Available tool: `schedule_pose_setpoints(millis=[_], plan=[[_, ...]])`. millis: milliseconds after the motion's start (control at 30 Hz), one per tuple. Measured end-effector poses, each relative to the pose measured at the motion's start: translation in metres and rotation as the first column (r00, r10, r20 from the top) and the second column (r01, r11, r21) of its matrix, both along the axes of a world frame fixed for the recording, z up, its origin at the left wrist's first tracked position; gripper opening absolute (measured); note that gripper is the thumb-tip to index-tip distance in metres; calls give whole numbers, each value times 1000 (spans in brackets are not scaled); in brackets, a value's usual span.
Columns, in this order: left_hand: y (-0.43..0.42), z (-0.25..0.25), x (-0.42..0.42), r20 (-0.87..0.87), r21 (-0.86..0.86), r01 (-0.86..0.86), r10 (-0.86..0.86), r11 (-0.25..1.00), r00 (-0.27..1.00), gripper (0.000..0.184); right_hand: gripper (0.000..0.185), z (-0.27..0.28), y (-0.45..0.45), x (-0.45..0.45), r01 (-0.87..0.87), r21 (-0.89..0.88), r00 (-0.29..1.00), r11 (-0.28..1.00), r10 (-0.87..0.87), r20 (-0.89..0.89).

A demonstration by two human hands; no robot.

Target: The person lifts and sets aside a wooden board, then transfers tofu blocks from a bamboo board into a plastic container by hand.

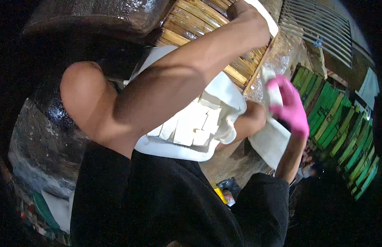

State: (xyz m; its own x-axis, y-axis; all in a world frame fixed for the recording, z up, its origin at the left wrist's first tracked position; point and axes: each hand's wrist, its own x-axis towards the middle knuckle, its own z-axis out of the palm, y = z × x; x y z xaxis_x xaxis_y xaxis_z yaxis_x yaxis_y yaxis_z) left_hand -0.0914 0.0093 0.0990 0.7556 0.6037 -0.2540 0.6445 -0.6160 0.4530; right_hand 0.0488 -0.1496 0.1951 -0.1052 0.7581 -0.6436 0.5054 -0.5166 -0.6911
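Note:
My left hand (242, 12) is at the top edge, above wet wooden slats (189, 18). Its fingers look curled, but the frame edge and the bent wrist hide most of them. A flat white piece (267, 16) shows right beside it; what the fingers hold is unclear. On the right, my right hand (290, 105) wears a pink glove, blurred by motion, and grips a pale white block (274, 92) between thumb and fingers. Between my legs stands a white container (178, 152) with several white blocks (191, 123), partly covered by my left forearm.
Green slatted wood (335, 117) lies at the right, with a metal grille (318, 24) at the upper right. A pale flat sheet (271, 142) is below my gloved hand. A dark rounded vessel (113, 16) stands at the upper left. A yellow item (220, 195) lies low on the ground.

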Motion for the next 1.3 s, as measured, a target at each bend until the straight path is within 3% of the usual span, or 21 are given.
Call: schedule_pose_setpoints(millis=[67,133,200,233,333,433,500,533,567,600,633,733,767,833,867,933,1000,1100,1200,1233,1300], plan=[[2,0,4,4,-1,16,-16,1000,1000,22,52,31,-23,-24,-291,7,956,957,291,-37],[1,-10,12,35,30,16,-17,999,999,23,50,35,-37,-66,-422,-3,906,907,421,-47],[6,-24,30,-40,9,121,-120,993,992,23,48,12,-53,-97,-454,76,888,888,458,-46],[5,-23,24,-32,27,107,-106,994,994,23,42,4,-62,-106,-402,-39,916,915,402,-18],[-6,-6,-10,49,36,5,-7,999,999,19,30,-30,-66,-123,-513,-235,801,825,559,214],[-8,12,-22,-27,-51,-12,11,999,1000,15,40,-72,-84,-130,-543,-196,667,817,561,491],[-6,0,-9,-114,-152,-74,57,986,992,19,40,-73,-90,-141,-552,-256,617,793,595,514],[-9,-2,-9,-102,-22,-25,22,999,995,21,40,-70,-93,-140,-552,-279,590,786,604,536],[-12,-6,-12,-87,117,29,-18,993,996,23,42,-60,-91,-131,-544,-254,682,800,598,421],[-12,-28,-11,4,131,27,-27,991,1000,22,49,-43,-91,-126,-552,-226,686,803,591,423],[-6,-42,-6,99,148,28,-44,989,994,21,49,-21,-81,-114,-527,-129,781,840,539,315],[-4,-11,-6,-217,-48,49,-58,998,975,30,40,29,-62,-58,-349,166,936,922,350,28],[-3,-35,-2,-163,-70,6,-17,998,987,31,36,30,-55,-27,-240,186,967,953,252,-47],[-8,-8,-2,-256,-48,42,-53,998,965,34,33,7,-31,50,12,232,986,973,26,-163],[-10,-4,4,-277,-40,44,-53,998,959,35,33,-23,-18,96,151,257,974,955,-98,-207],[-10,1,10,-326,-26,31,-38,999,945,35,31,-105,3,174,717,145,599,682,-497,-627],[-8,-2,14,-337,2,30,-28,1000,941,33,38,-212,24,280,910,99,396,404,-769,-502],[-5,-4,9,-314,53,27,-9,998,949,30,48,-261,68,344,950,104,311,293,-872,-378],[-1,-12,7,-352,65,31,-6,997,936,27,60,-344,122,415,895,324,425,306,-804,-416],[1,-15,7,-381,61,35,-9,998,924,26,63,-326,139,408,911,211,407,355,-860,-308],[0,-8,13,-363,78,20,9,997,932,23,59,-344,178,397,736,423,533,529,-838,120]])
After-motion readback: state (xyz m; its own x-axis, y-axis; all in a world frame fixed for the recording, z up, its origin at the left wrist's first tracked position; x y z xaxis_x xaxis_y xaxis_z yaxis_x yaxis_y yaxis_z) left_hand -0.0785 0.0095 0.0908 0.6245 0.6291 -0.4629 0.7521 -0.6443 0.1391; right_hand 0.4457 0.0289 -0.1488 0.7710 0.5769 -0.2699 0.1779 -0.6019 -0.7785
